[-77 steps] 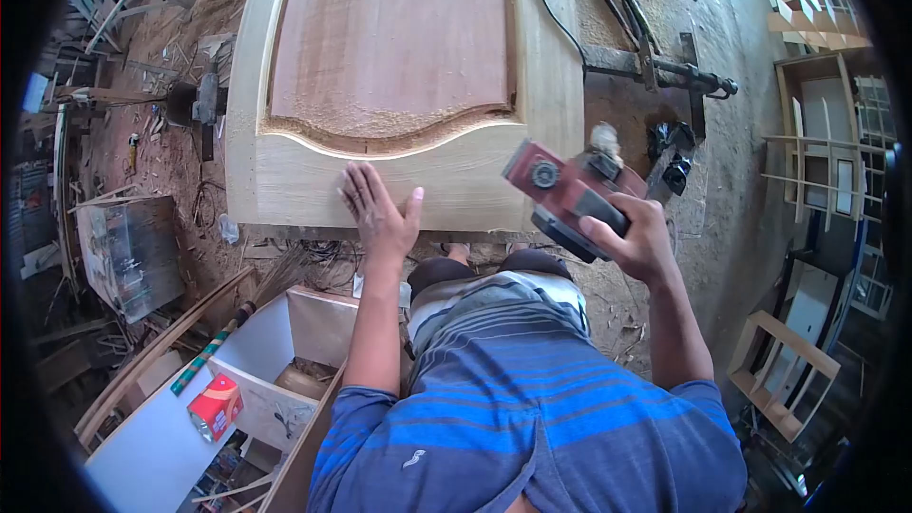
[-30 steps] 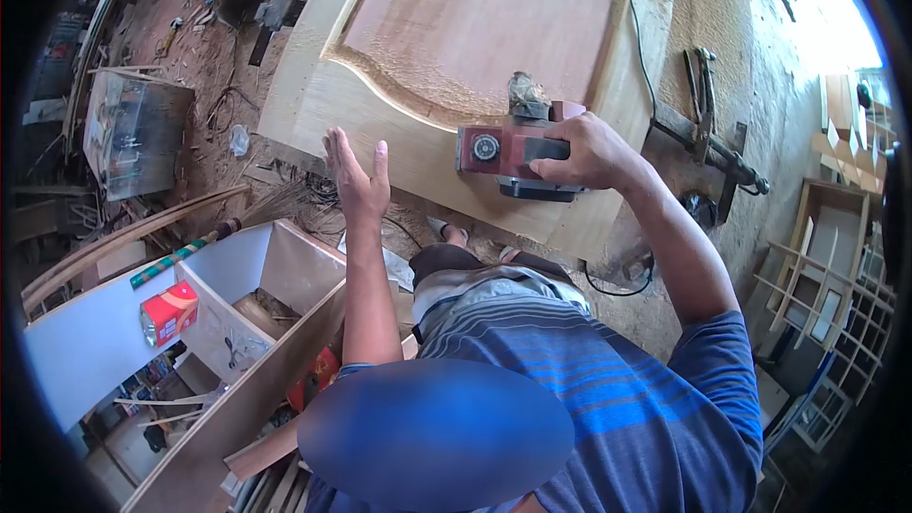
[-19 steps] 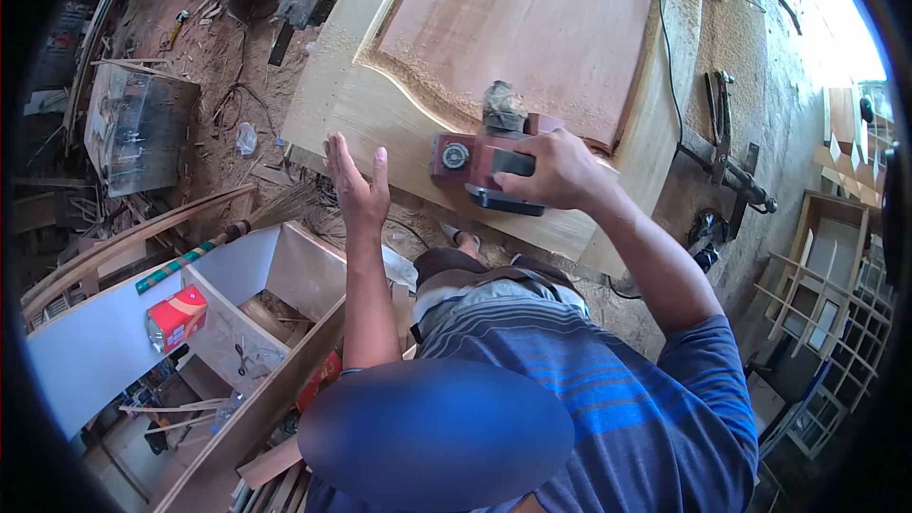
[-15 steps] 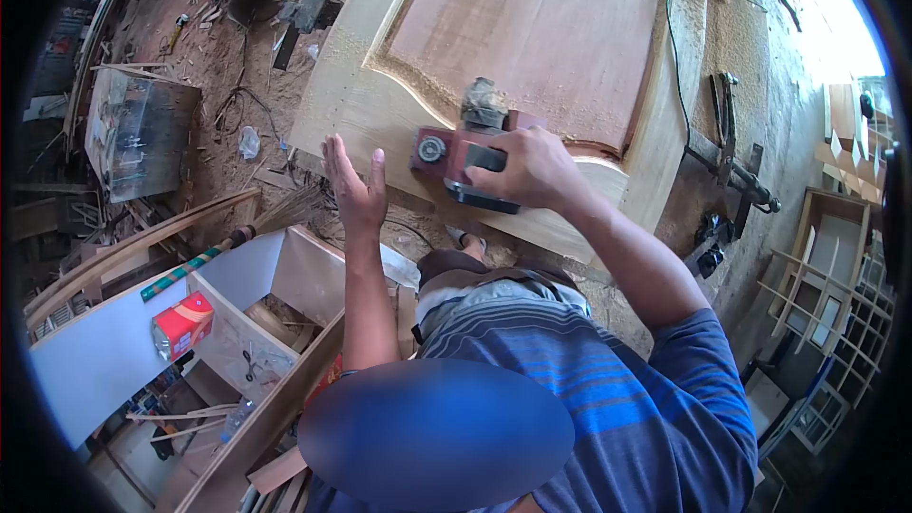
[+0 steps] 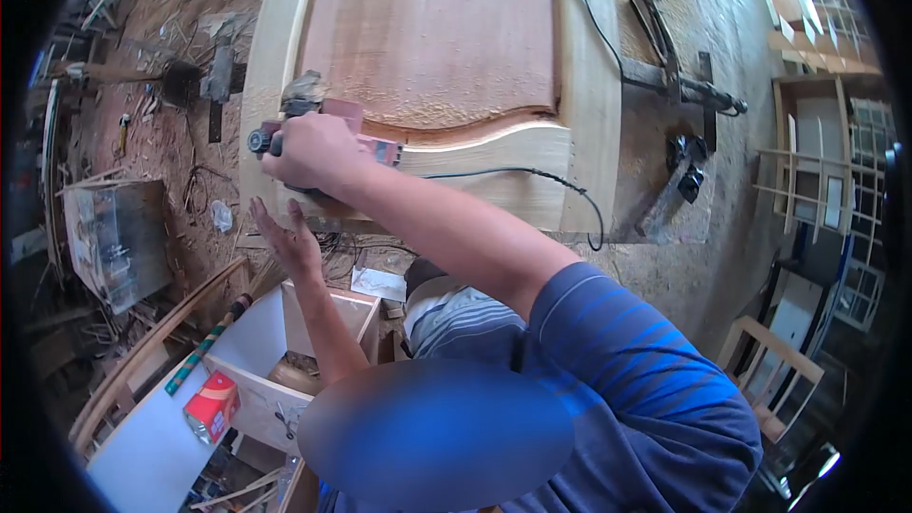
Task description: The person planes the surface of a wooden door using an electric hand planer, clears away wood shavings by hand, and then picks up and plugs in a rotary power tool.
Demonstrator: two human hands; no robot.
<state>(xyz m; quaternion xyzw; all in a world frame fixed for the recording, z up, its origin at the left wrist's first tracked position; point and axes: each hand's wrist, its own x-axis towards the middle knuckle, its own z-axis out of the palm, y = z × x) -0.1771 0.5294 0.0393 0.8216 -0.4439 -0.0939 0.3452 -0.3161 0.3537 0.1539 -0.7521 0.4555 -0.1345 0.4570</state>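
My right hand (image 5: 321,150) is wrapped around the handle of a red electric planer (image 5: 344,113), which sits on the left part of the door's near rail. A dark knob shows at the planer's left end, and something brownish is fixed on its far side. Beneath it lies a wooden panel door (image 5: 499,157) with a curved moulding and shavings scattered over the panel. From the planer a dark cord (image 5: 503,171) trails right across the rail. My left hand (image 5: 293,242), fingers spread and holding nothing, is raised beside the door's near left corner.
Below left stands an open wooden cabinet frame (image 5: 249,375) with a red packet (image 5: 211,406) and scissors (image 5: 285,421) on it. A bar clamp (image 5: 698,90) lies right of the door. Wooden lattice frames (image 5: 822,157) stand far right. Scraps litter the floor at left.
My right hand has moved the planer left along the rail, and the cord now stretches behind it. My left hand has shifted left and down in view. The whole view has swung too.
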